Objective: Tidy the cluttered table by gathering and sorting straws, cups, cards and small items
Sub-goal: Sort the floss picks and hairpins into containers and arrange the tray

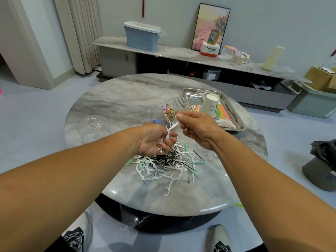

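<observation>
My left hand (154, 140) is curled over the pile, its fingers (168, 142) closed round a small bunch of white floss picks (168, 132) whose ends stick out above and below my fist. My right hand (198, 130) is raised just beside it, thumb and forefinger pinching the tip of one white pick (173, 126) that reaches down toward the bunch in my left.

Below both hands, on the round marble desk (112, 99), lies the heap of small items (167, 164): white and pale green floss picks tangled with black hairpins and what look like paper clips. One white pick (167, 188) lies apart from the heap, nearer to me.

Just beyond my hands stands a clear divided dish (174, 104); gold clips (169, 111) sit in one of its sections, and something blue shows in the near one. To its right is a metal tray (190, 93) holding a white paper cup (209, 104) lying tilted on a bundle of bright straws (222, 110), with cards (195, 107) at the tray's near left corner. A clear plastic lid (92, 124) rests on the desk well to my left.

Behind the desk a low cabinet (116, 60) carries a blue bin (141, 36), a framed picture (211, 27) and a cream vase (273, 58). A black bag (323, 151) sits on the floor to my right.
</observation>
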The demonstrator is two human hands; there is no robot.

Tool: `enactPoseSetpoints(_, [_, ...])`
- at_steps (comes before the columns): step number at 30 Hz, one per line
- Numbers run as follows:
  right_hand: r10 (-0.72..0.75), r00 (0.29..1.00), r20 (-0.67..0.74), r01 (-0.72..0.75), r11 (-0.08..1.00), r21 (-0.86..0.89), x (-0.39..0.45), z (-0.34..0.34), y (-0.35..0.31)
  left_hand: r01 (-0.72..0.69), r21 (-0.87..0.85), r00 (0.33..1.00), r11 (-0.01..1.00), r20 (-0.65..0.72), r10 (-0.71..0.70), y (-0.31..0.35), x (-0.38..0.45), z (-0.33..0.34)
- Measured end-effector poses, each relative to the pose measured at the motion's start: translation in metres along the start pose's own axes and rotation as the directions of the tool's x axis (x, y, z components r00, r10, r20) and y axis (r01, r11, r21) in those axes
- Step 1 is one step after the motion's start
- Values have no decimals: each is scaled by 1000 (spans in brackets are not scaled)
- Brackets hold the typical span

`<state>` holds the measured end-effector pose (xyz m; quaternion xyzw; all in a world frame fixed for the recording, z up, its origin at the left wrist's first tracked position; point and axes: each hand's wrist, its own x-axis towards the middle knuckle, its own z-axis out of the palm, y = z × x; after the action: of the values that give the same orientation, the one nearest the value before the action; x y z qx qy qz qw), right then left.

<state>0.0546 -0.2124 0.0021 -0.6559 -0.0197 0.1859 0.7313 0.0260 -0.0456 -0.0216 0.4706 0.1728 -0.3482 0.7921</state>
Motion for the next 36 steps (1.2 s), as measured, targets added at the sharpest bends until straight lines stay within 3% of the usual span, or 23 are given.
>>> enactPoseSetpoints(2, [-25,999,20,25,1000,-12,0,-7,-4,0,-11,1000,1000,-31,0,0,0,0])
enactPoseSetpoints(5, [3,993,116,22,977,-213,-3,-10,-4,14,46,1000,999,-27,-13,0,-2,-1])
enactPoseSetpoints(8, [1,994,106,36,939,-341,-4,-1,4,11,138,1000,990,26,-15,0,-4,3])
enactPoseSetpoints(12, [-22,999,39,34,938,-344,-3,5,7,-35,147,998,989,61,27,1,-7,7])
enactPoseSetpoints(16, [122,992,-14,-121,945,-304,-5,4,4,-68,154,992,986,120,49,2,-9,6])
enactPoseSetpoints(19, [219,976,-20,-217,948,-233,-6,4,1,-118,248,993,961,58,107,0,-7,9])
enactPoseSetpoints(22, [222,975,10,-217,959,-183,-7,7,-1,-152,331,985,931,-31,172,-3,-2,11])
enactPoseSetpoints(30, [45,997,-56,-59,953,-296,-2,10,4,-145,88,985,985,-83,152,-3,-2,5])
enactPoseSetpoints(32, [14,991,-130,-80,849,-522,-1,0,12,-177,34,976,984,-126,180,-1,-1,3])
enactPoseSetpoints(34, [44,992,-122,-124,607,-785,0,-11,26,-193,-4,971,981,-145,191,1,0,1])
enactPoseSetpoints(36, [97,988,-117,-147,419,-896,3,-17,40,-195,-31,971,980,-146,189,3,-1,-1])
